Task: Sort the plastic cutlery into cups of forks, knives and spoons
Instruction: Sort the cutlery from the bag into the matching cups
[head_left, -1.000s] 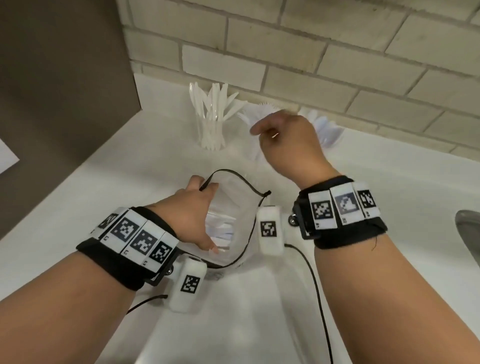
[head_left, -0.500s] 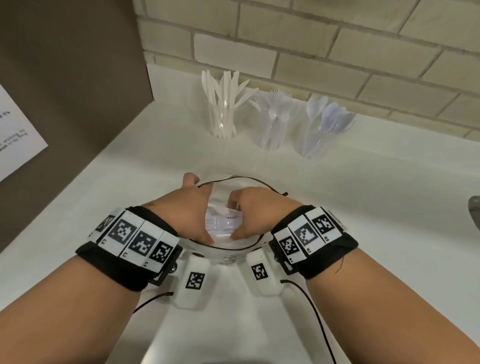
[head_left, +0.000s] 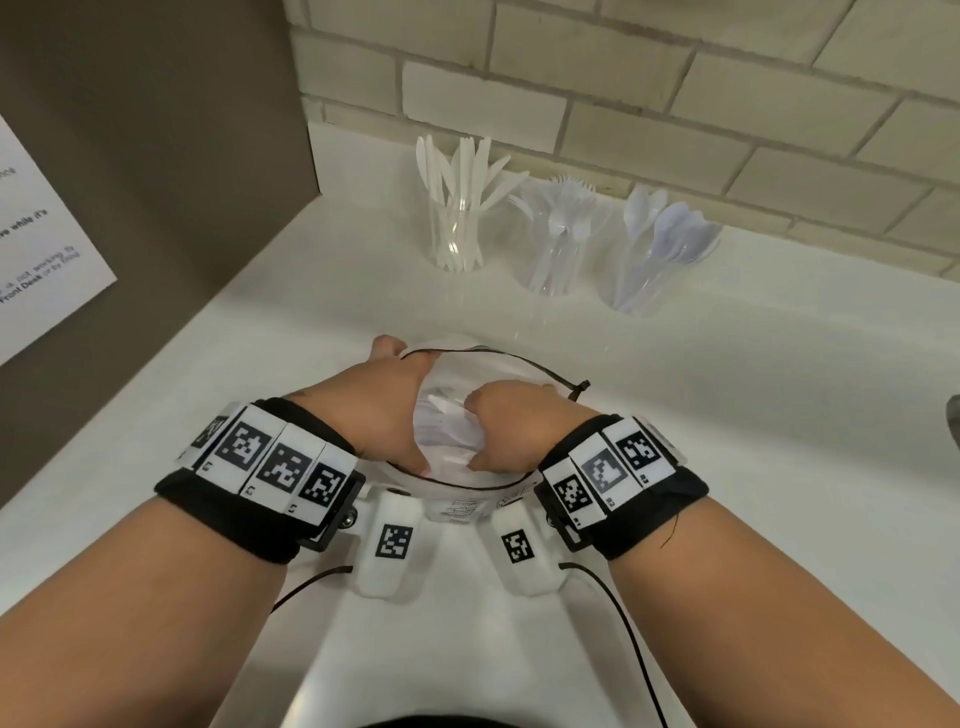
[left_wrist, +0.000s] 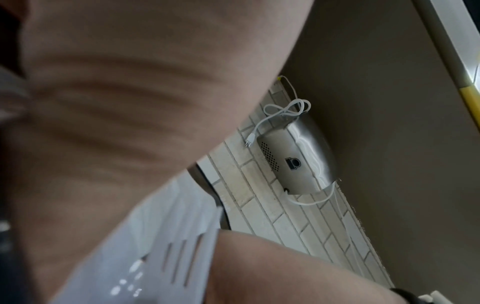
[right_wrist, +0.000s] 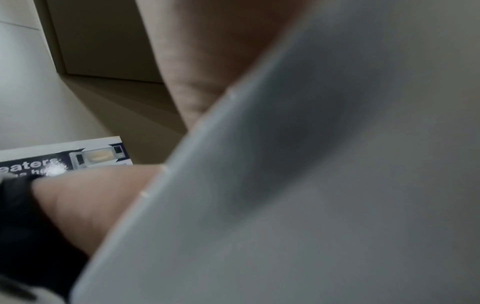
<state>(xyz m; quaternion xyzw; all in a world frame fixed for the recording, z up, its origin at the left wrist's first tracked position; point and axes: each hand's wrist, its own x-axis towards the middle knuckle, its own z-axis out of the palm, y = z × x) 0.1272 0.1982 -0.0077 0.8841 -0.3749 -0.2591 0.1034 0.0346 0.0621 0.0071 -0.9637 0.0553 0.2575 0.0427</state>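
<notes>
Already the three cups (head_left: 558, 244) (upper centre) hold sorted cutlery; more waits in the bag (head_left: 452, 431), where the right hand (head_left: 511, 426) grips one piece.

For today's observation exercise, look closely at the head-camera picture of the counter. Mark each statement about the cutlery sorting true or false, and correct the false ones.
1. Three clear cups stand in a row by the brick wall. True.
2. The leftmost cup holds spoons. False: it holds knives; the spoons are in the rightmost cup.
3. The middle cup holds forks. True.
4. Both hands are at the clear bag of loose cutlery. True: the left hand holds its opening and the right hand reaches inside.
5. The right hand is dropping a piece into the middle cup. False: it is down in the bag, well short of the cups.
</notes>
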